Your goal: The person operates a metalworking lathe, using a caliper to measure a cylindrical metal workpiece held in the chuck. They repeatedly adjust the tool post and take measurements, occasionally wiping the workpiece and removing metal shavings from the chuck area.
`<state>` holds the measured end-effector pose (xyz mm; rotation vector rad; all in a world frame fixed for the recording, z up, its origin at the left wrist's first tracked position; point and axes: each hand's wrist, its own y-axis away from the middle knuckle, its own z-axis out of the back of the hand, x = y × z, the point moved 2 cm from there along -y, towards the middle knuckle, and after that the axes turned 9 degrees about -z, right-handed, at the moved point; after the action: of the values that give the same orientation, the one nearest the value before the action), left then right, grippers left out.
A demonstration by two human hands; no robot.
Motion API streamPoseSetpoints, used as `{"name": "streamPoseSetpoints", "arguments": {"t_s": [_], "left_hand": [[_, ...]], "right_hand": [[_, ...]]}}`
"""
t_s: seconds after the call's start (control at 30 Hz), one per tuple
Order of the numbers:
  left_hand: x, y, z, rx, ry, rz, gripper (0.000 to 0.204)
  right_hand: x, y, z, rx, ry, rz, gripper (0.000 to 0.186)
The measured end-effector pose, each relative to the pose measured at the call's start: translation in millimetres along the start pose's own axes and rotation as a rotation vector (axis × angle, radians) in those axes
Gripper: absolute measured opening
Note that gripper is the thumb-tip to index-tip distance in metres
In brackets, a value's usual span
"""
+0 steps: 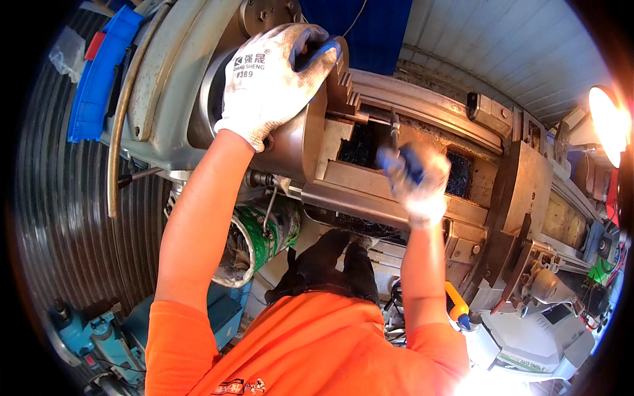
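Observation:
My left hand (267, 82), in a white knit glove with blue palm coating, lies over the top of a large round lathe chuck (290, 142). Its fingers curl round the chuck's far side, beside the stepped jaws (341, 86). A thin metal rod (360, 118) sticks out of the chuck to the right. Over the lathe bed (370, 179), my right hand (422, 178), in a like glove, is smeared by motion. It is closed round a slim metal-shafted tool (395, 131), whose upper end is close to the rod's tip. The tool's exact kind is unclear.
The lathe carriage and tool post (522, 198) stand to the right, near a bright lamp (606, 125). Below the chuck is a green bucket (285, 224). A blue bin (105, 79) sits far left, a yellow bottle (456, 302) and white box (528, 340) lower right.

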<state>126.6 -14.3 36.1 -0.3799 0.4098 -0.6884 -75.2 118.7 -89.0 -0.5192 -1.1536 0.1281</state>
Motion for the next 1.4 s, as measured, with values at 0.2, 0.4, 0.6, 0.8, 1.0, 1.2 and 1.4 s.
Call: {"name": "streamPoseSetpoints", "arguments": {"t_s": [0.2,0.4,0.6,0.8,1.0,1.2,1.4], "left_hand": [[-6,-9,0,0.03,0.02,-0.001,0.042],[1,-6,2,-0.003,-0.013,0.006,0.041],[5,0,0,-0.006,0.005,-0.001,0.039],[2,-4,0,-0.001,0.013,-0.009,0.039],[0,-7,-2,0.004,0.004,-0.014,0.039],[3,-1,-1,-0.004,-0.028,0.008,0.04],[0,-2,0,0.016,-0.022,-0.004,0.041]], "right_hand": [[-123,-107,1,-0.067,0.245,-0.517,0.065],[-79,25,-54,-0.128,-0.523,-1.119,0.043],[0,58,-24,0.061,-0.25,-0.456,0.017],[-22,-79,5,-0.048,0.252,-0.303,0.027],[-156,-59,-39,0.088,-0.45,-0.808,0.027],[-120,53,-70,-0.037,-0.569,-1.015,0.05],[-13,74,-46,-0.117,-0.248,-0.511,0.023]]}}
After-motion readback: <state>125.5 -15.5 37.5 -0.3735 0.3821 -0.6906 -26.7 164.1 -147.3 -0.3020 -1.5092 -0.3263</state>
